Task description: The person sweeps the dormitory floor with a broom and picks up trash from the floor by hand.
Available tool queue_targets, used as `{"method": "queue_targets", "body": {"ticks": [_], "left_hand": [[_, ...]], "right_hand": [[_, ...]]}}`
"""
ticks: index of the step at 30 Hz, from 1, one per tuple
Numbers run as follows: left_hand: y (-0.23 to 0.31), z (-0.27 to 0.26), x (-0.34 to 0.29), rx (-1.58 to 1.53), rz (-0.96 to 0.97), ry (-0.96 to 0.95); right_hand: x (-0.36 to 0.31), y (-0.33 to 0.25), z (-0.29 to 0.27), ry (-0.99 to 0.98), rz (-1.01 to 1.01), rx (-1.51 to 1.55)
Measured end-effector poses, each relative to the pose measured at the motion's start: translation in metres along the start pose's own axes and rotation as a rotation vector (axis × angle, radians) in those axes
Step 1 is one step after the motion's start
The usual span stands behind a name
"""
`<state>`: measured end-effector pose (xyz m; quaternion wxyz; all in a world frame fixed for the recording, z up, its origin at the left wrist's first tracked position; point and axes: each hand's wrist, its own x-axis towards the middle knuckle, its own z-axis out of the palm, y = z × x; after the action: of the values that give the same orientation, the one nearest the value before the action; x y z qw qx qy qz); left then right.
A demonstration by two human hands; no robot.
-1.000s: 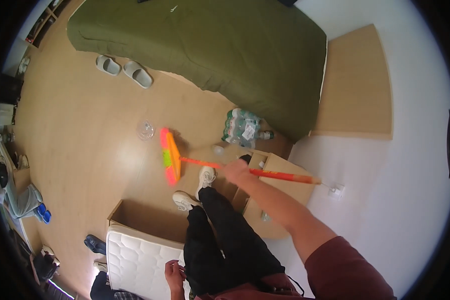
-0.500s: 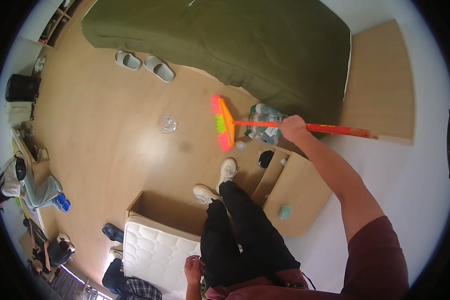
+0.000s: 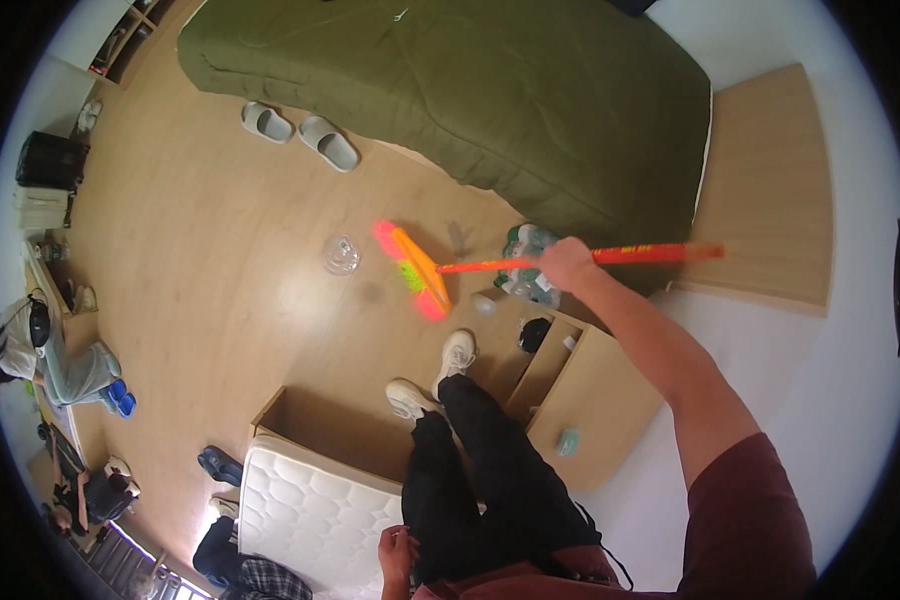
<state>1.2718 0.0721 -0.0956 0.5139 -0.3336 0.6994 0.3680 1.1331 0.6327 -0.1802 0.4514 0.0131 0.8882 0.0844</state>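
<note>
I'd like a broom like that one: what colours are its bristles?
The bristles are pink at both ends and yellow-green between; the head view shows them.

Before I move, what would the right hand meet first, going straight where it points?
The right hand, gripping the broom, would probably meet the bottles by the bed first, though it may pass above them; depth is unclear.

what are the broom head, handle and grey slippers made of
Broom head: likely plastic, solid orange, with vivid, synthetic-looking bristles. Handle: glossy-looking red coating; core unclear. Grey slippers: probably matte foam or rubber, from their thick, plain shape.
</note>
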Motion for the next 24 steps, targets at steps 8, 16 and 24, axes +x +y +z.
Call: {"method": "queue_targets", "body": {"ticks": [8,16,24], "left_hand": [[-0.013,-0.008,-0.001,-0.066,0.01,0.056],[0.0,0.018,-0.009,-0.105,-0.032,-0.031],[0.011,0.018,-0.006,-0.112,-0.035,-0.007]], "right_hand": [[0.031,0.06,-0.039,0.079,0.088,-0.2],[0.044,0.087,-0.062,0.201,0.051,-0.369],[0.002,0.063,-0.076,0.133,0.068,-0.017]]}}
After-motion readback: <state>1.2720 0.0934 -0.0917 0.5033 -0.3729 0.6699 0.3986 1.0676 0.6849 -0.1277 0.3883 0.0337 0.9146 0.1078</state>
